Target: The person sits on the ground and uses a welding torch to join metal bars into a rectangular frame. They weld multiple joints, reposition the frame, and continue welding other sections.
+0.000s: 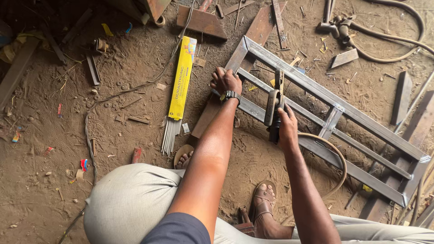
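A grey steel frame of welded bars lies on the dirt floor, running from upper middle to lower right. My left hand, with a black watch on the wrist, presses down on the frame's near end. My right hand grips a dark welding electrode holder, held upright over a middle bar of the frame. A tan cable loops from the holder toward my legs. I squat with sandalled feet just before the frame.
A long yellow box of welding rods lies left of the frame, with grey rods sticking out its near end. Wooden planks, metal offcuts, a hammer and a thick hose lie scattered on the ground.
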{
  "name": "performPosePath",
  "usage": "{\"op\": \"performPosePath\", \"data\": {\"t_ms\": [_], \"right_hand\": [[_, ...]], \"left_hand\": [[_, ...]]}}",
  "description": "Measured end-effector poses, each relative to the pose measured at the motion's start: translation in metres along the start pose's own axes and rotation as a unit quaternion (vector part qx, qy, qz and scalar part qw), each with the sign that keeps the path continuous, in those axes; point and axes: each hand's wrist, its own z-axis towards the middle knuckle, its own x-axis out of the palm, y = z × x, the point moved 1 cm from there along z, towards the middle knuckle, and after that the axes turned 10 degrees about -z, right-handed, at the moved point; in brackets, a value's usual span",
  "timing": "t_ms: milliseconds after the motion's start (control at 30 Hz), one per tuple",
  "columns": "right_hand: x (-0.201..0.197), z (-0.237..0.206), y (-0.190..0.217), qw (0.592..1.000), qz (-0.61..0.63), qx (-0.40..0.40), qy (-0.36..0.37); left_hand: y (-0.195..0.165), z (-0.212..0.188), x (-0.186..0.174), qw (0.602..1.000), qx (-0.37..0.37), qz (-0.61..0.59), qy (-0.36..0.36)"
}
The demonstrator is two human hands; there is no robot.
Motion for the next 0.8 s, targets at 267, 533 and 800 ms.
{"op": "performPosePath", "data": {"t_ms": [267,533,800], "right_hand": [[0.019,0.002,0.003,0.993,-0.117,-0.023,0.011],[0.035,0.002,0.012,0.964,-0.259,-0.037,-0.04],[0.045,0.014,0.013,0.924,-0.362,-0.112,-0.038]], "left_hand": [[0.0,0.002,-0.002,1.0,0.002,-0.006,0.01],[-0.004,0.003,-0.007,0.999,0.012,0.018,0.031],[0.002,0.006,0.006,0.999,0.013,0.025,0.045]]}}
